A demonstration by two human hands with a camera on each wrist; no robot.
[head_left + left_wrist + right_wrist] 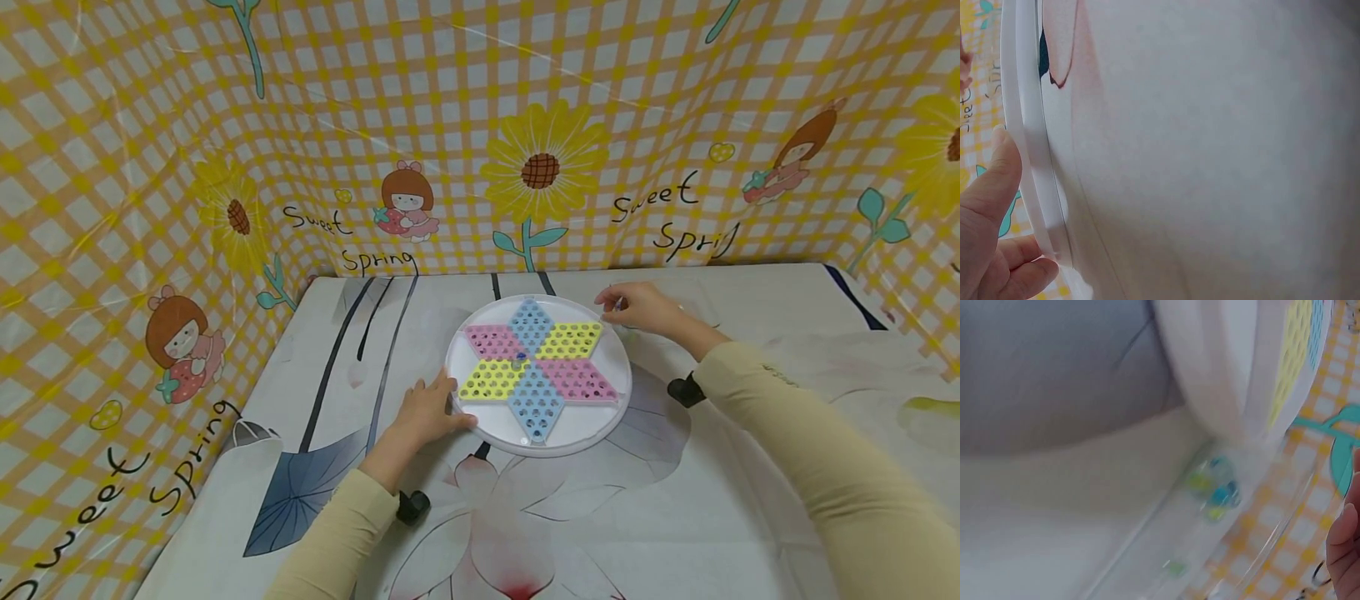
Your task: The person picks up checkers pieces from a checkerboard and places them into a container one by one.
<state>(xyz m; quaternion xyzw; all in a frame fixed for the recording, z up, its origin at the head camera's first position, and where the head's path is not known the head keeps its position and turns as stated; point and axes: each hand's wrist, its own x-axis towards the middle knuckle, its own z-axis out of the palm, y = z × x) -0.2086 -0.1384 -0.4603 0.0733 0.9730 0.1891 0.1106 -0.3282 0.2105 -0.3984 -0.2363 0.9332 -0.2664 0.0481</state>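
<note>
A round white Chinese checkers board [465, 417] lies on the table, with a pink, yellow and blue star of holes. My left hand [427, 410] grips its left rim, thumb and fingers spread along the edge; the left wrist view shows the thumb [999, 172] against the white rim. Just past the upper right rim is my right hand [637, 307], its fingertips pinching a small glassy marble, mostly hidden. A blue marble [521, 357] sits near the star's centre. In the right wrist view my right hand [1344, 544] shows only partly at the edge.
A clear plastic tray [1141, 575] with several blue, green and yellow marbles [1219, 495] lies beside the board, near my right hand. The table [585, 517] has a flower-printed white cover. Behind stands a yellow checked cloth [457, 108] with sunflowers.
</note>
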